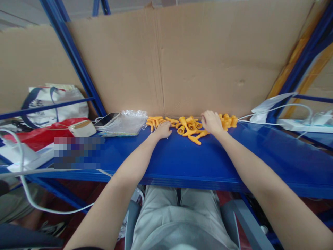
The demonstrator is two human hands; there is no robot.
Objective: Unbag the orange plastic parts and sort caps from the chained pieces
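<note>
My left hand point(163, 130) is curled low over the blue tabletop, beside branch-shaped yellow plastic pieces point(155, 120) with small metal chains point(144, 127). A tiny thin bit shows below its fingers; what they hold is hidden. My right hand point(212, 121) reaches over the right side of the yellow heap, its fingers bent down and their tips hidden. Between the hands lie several yellow cup-ended pieces point(191, 125) and a forked yellow piece point(194, 139). Short, chunky yellow pieces point(228, 121) are grouped just right of my right hand.
A cardboard sheet point(197, 62) stands behind the blue table point(192, 163). On the left are clear plastic bags point(127, 123), a phone point(106, 119), a red bag point(57, 128) and a white cable point(24, 187). A white power strip point(304, 125) lies at right.
</note>
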